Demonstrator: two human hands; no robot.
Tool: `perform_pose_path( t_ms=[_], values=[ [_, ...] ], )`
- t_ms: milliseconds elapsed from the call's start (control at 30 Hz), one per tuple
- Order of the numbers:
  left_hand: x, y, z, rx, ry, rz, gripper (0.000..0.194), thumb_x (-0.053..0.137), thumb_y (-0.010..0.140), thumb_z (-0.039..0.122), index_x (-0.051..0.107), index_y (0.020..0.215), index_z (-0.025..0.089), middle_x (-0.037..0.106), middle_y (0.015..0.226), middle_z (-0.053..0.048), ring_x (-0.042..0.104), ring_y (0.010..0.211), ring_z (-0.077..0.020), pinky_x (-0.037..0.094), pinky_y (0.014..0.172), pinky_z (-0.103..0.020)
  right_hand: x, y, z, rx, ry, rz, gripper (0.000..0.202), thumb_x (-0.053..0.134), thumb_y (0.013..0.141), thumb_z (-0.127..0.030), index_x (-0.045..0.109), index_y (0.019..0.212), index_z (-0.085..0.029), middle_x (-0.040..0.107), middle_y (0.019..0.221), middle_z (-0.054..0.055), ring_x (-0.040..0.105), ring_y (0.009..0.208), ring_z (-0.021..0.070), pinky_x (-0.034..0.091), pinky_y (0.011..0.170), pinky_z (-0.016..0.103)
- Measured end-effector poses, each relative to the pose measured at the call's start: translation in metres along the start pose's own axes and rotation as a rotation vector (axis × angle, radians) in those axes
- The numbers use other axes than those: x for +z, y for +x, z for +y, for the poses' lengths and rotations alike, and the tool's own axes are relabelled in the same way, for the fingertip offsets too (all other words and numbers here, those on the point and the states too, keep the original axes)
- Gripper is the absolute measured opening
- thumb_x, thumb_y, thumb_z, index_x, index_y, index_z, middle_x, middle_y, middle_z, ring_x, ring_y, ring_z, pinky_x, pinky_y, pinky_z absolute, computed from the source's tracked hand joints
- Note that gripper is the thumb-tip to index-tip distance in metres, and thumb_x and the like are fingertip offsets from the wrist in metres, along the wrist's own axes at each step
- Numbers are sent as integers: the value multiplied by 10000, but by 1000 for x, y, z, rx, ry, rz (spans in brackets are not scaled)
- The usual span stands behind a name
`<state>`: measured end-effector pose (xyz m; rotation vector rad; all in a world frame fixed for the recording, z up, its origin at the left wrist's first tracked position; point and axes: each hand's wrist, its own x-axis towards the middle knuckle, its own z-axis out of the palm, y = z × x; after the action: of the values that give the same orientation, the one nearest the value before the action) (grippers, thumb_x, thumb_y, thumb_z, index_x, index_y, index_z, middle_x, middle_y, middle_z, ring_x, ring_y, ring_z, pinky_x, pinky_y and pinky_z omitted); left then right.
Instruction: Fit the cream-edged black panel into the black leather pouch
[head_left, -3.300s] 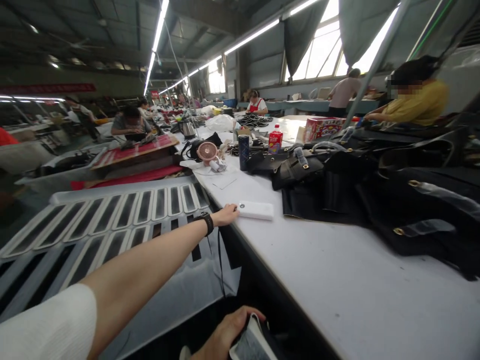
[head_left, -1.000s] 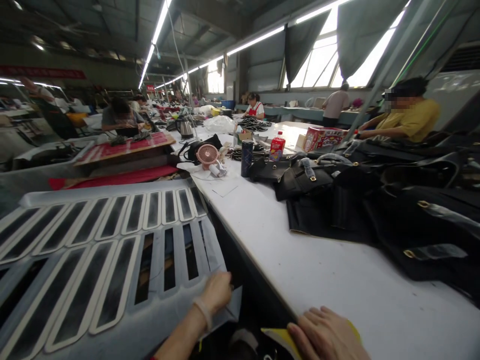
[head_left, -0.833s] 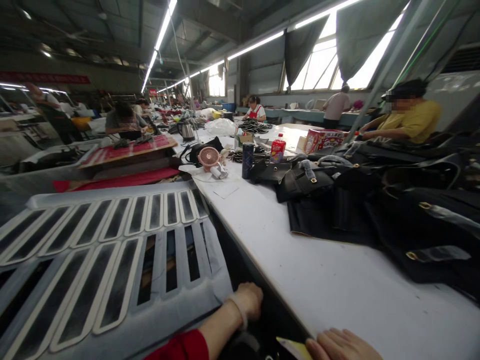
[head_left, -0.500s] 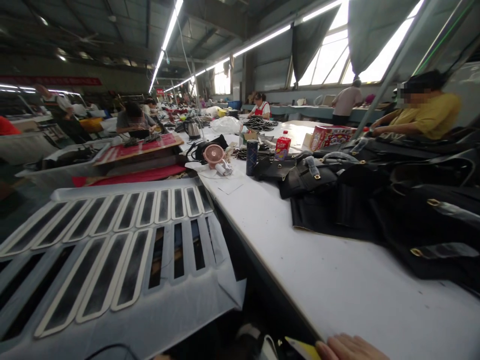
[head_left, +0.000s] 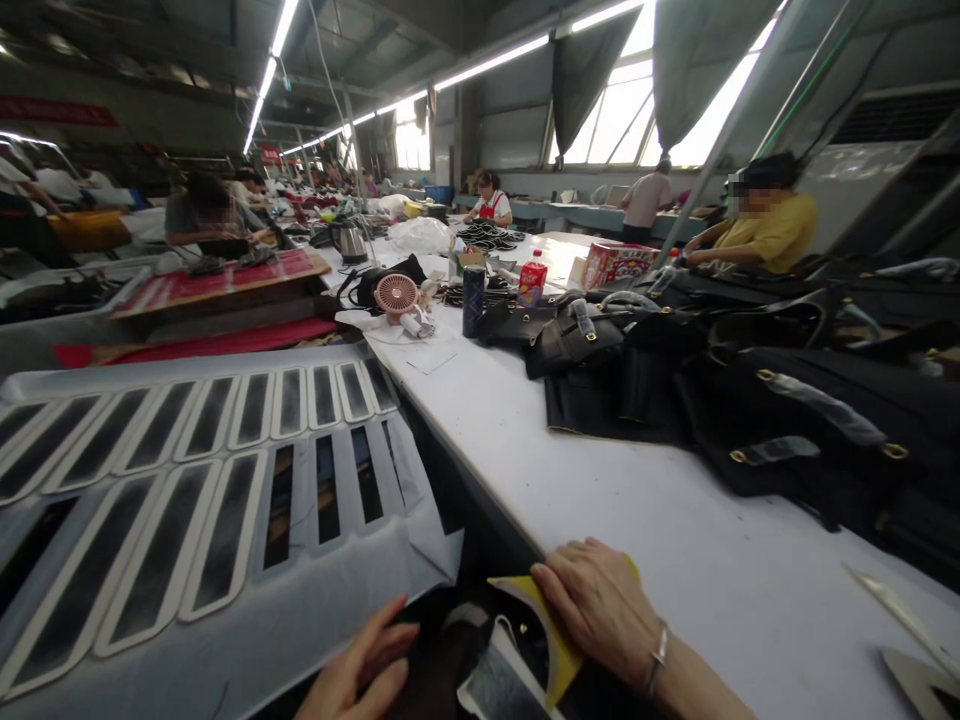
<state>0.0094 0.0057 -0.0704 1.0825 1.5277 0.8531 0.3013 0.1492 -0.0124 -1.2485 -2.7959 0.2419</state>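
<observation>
At the near edge of the white table, my right hand, with a bracelet on its wrist, curls over a yellow sheet-like piece and grips it. What material the piece is made of, I cannot tell. Just below lies a dark panel with a pale border, partly cut off by the frame. My left hand hangs at the bottom, fingers apart and holding nothing, between that panel and the grey slotted sheet. Dark strips with white borders lie in rows on this sheet.
Black leather bags with wrapped handles crowd the right side of the white table. Farther back stand a pink fan, a dark blue cylinder and a red bottle. A person in yellow works at the right.
The view has shifted so the scene sits farther left. My right hand has come further into view with the yellow piece, and my left hand has appeared with its fingers spread.
</observation>
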Motion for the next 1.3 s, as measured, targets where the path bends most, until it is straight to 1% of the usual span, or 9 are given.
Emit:
perform_pose_path(
  t_ms=[133, 233, 367, 467, 533, 600, 733, 900, 1300],
  values=[
    [55, 41, 30, 38, -399, -274, 947, 706, 753, 590, 287, 1502, 192, 627, 1295, -158, 558, 1242, -294, 395, 1081, -433, -3, 17, -7, -81, -46, -14, 470, 273, 1027, -339, 595, 705, -221, 680, 710, 12, 621, 679, 190, 305, 713, 372],
    [73, 53, 37, -6, -568, -332, 1033, 799, 710, 445, 214, 1516, 171, 675, 1182, -146, 616, 1142, -284, 446, 988, -395, -4, 30, -10, -169, -81, -24, 474, 300, 1014, -354, 597, 672, -215, 676, 678, 19, 600, 634, 178, 294, 681, 371],
    [71, 54, 31, -15, -607, -299, 1009, 790, 724, 321, 190, 1523, 183, 698, 953, -50, 666, 858, -196, 473, 778, -296, -3, 48, -15, -311, -116, -33, 474, 315, 996, -372, 606, 659, -210, 677, 655, 22, 552, 576, 161, 269, 644, 375],
    [66, 52, 31, 66, -519, -294, 928, 749, 754, 327, 236, 1521, 227, 681, 1062, -62, 650, 930, -208, 473, 826, -305, -1, 61, -18, -424, -141, -44, 485, 337, 974, -385, 597, 609, -200, 660, 603, 33, 509, 534, 151, 243, 611, 375],
    [62, 51, 37, 148, -378, -306, 709, 690, 800, 312, 416, 1448, 227, 655, 1165, -69, 605, 1074, -241, 434, 964, -335, 1, 69, -19, -492, -157, -51, 473, 354, 953, -376, 591, 585, -196, 648, 573, 38, 486, 514, 147, 225, 589, 373],
    [58, 48, 47, 197, -168, -312, 509, 626, 839, 288, 554, 1336, 206, 667, 1110, -52, 593, 1049, -241, 429, 971, -325, 2, 75, -19, -547, -170, -54, 460, 364, 936, -376, 590, 578, -195, 642, 555, 38, 472, 500, 146, 212, 576, 373],
    [53, 43, 70, 170, 193, -267, 303, 556, 855, 311, 671, 1084, 149, 626, 804, -11, 528, 737, -177, 438, 701, -248, 3, 81, -20, -613, -183, -61, 486, 355, 933, -398, 582, 554, -195, 621, 511, 41, 456, 468, 145, 201, 565, 378],
    [52, 40, 81, 170, 278, -312, 171, 504, 859, 302, 595, 830, 160, 485, 712, 18, 396, 668, -138, 352, 629, -231, 5, 83, -21, -637, -189, -76, 512, 353, 934, -393, 576, 519, -191, 595, 466, 42, 443, 422, 138, 198, 549, 371],
    [52, 42, 79, 231, 383, -400, 168, 444, 920, 290, 570, 947, 182, 630, 828, -24, 524, 699, -160, 411, 704, -240, 5, 73, -25, -555, -180, -73, 511, 341, 942, -365, 588, 534, -182, 605, 475, 55, 472, 415, 147, 191, 539, 365]
  ],
)
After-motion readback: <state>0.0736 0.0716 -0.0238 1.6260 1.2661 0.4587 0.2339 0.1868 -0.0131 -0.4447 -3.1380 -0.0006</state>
